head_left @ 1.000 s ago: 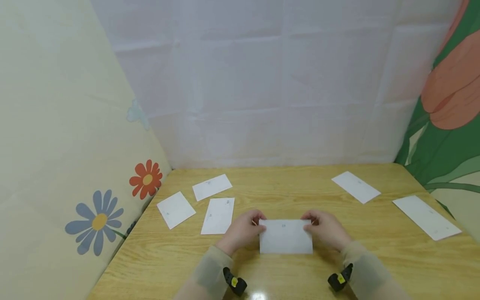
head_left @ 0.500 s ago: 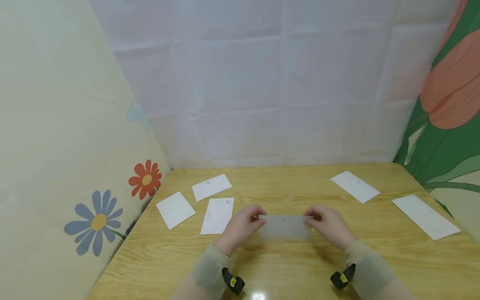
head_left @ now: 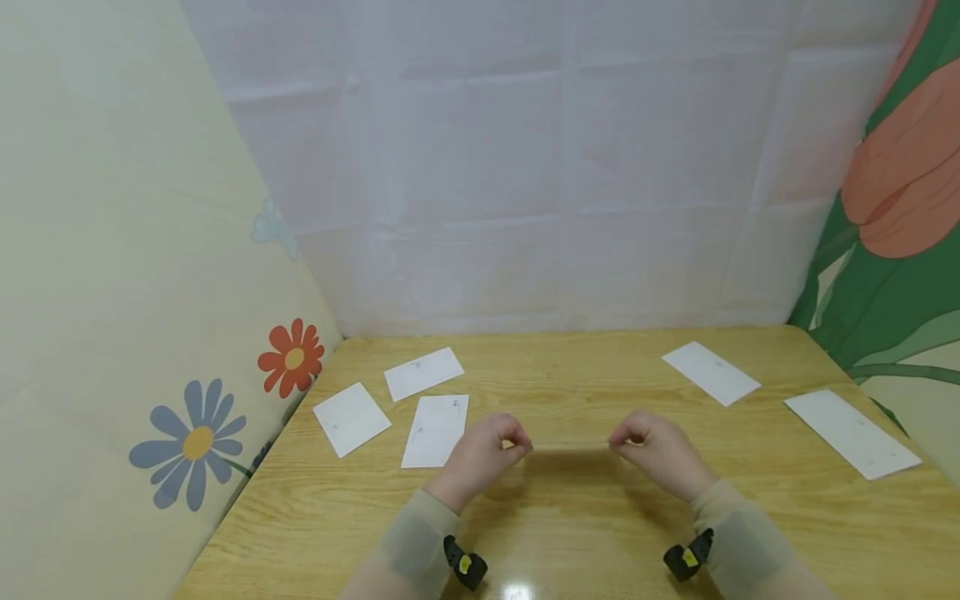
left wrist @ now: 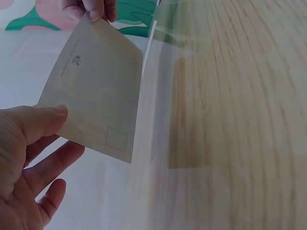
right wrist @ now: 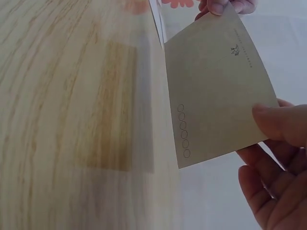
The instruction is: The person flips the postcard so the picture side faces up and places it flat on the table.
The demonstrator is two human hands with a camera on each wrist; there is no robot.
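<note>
A postcard is held up off the table and appears nearly edge-on in the head view, as a thin line between both hands. My left hand pinches its left end between thumb and fingers. The right end is pinched by my right hand. In the left wrist view, the postcard shows a printed stamp square and a small emblem. The right wrist view shows a row of postcode ovals along the lower edge of the postcard. Its other face is hidden.
Left of my hands lie three white cards: a squarish card, a back card and a near card. On the right are a far card and a longer card. A pale cloth hangs behind the table.
The postcard's broad face was toward the head camera; it has tilted until only its edge shows. Both hands rose slightly and keep their pinch. The other cards stayed put.
</note>
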